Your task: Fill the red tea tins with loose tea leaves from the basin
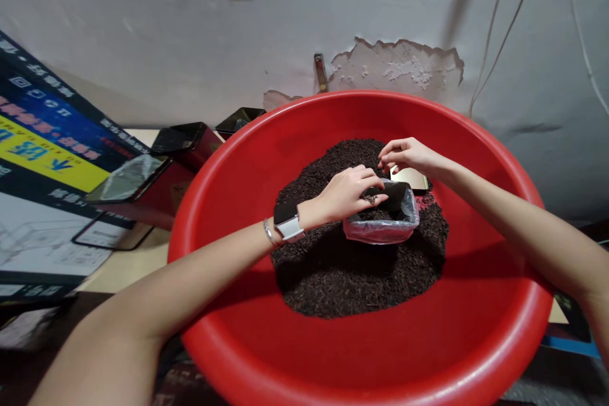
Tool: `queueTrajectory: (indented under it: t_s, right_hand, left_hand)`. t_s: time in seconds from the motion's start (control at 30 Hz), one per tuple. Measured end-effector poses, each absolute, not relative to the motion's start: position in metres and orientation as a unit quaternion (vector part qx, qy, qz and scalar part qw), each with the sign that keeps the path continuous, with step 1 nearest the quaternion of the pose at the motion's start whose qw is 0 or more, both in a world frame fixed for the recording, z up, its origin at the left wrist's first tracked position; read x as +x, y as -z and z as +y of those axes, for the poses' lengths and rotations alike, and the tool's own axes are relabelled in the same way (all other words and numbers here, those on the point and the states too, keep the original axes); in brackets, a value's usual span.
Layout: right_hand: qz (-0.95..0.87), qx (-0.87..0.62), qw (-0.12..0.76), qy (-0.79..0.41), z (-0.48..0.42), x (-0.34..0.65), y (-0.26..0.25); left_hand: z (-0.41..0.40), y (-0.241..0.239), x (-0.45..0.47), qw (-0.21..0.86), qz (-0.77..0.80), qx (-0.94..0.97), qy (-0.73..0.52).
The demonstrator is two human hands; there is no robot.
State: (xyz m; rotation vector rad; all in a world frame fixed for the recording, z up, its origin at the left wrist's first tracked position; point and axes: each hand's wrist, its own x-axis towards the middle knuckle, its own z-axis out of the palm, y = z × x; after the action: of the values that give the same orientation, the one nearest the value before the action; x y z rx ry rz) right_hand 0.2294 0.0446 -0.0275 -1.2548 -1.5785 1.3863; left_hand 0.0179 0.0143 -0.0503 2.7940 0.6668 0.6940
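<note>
A big red plastic basin holds a wide heap of dark, dry loose tea leaves. On the heap stands a small rectangular tin lined with a clear plastic bag, partly filled with leaves. My left hand, with a watch at the wrist, reaches over the tin's left side, its thumb and fingers around some leaves. Just beyond the tin, my right hand hovers with loosely bent, parted fingers and nothing visible in them. Below it lies a gold-coloured flat piece, partly hidden by that hand and the tin.
Left of the basin stand several dark red tins, one bag-lined tin nearest. A dark rectangular frame leans by a large printed box. Behind rises a peeling wall with hanging cables at right.
</note>
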Motion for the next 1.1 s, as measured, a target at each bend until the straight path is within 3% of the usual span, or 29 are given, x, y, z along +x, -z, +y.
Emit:
queueTrajectory:
  t_s: [0.33, 0.7, 0.9, 1.1]
  right_hand:
    - [-0.623, -0.474, 0.335, -0.524, 0.046, 0.23, 0.029]
    - [-0.612, -0.472, 0.341, -0.535, 0.046, 0.229, 0.028]
    - [-0.632, -0.461, 0.327, -0.53, 0.042, 0.227, 0.023]
    - [-0.651, -0.463, 0.327, -0.505, 0.042, 0.226, 0.023]
  left_hand:
    - [0.022, 0.053, 0.016, 0.056, 0.241, 0.943, -0.223]
    - [0.008, 0.039, 0.022, 0.192, 0.209, 0.939, -0.195]
    - [0.014, 0.03, 0.02, 0.408, 0.283, 0.83, -0.256]
    - [0.023, 0.026, 0.017, 0.431, 0.338, 0.788, -0.282]
